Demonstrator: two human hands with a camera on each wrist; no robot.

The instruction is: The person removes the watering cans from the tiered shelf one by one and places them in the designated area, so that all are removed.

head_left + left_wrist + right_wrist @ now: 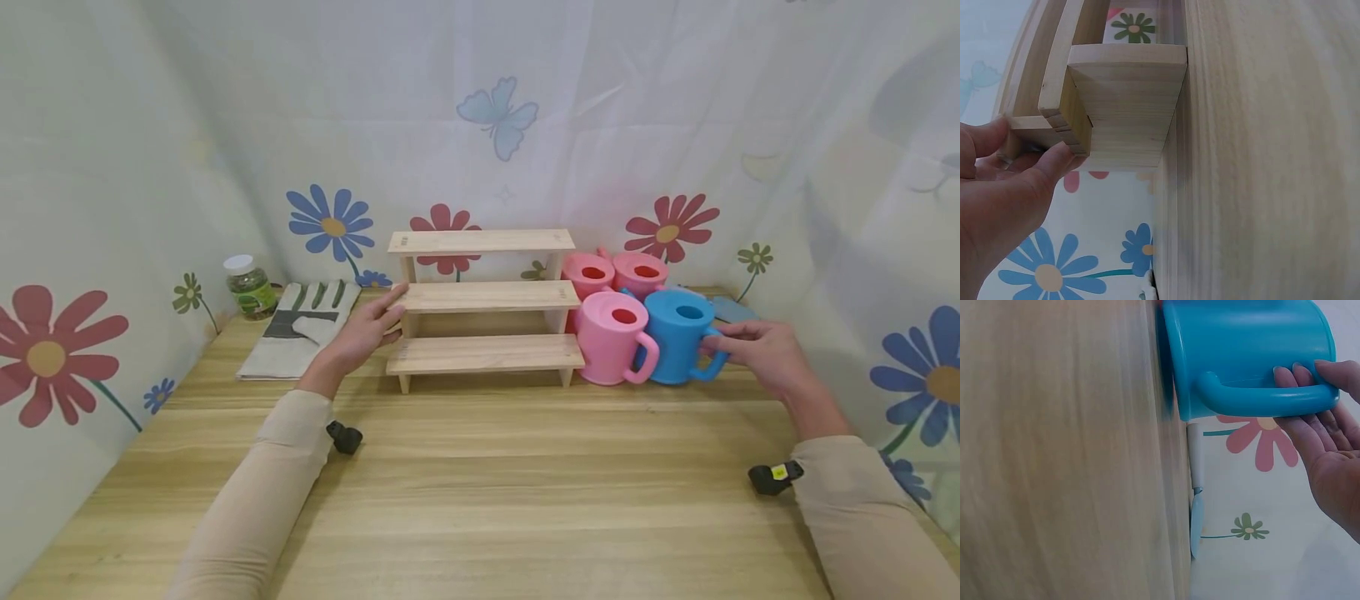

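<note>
My left hand [360, 333] grips the left end of the middle board of a three-step wooden stand [483, 354]; in the left wrist view the fingers [1054, 161] bend about the board's end. On the right, my right hand [768, 354] holds the upper part of the handle of a blue watering can [678, 333], fingers through the loop. The can stands upright on the table. Touching or close beside it is a pink watering can [609, 342]. Two more pink cans [641, 271] stand behind, partly hidden.
Left of the stand lies a striped work glove [292, 333], with a white-lidded jar [251, 287] behind it. A small trowel [1196, 506] with a pale blue blade lies along the back right. Printed curtains enclose the wood-grain table [525, 500].
</note>
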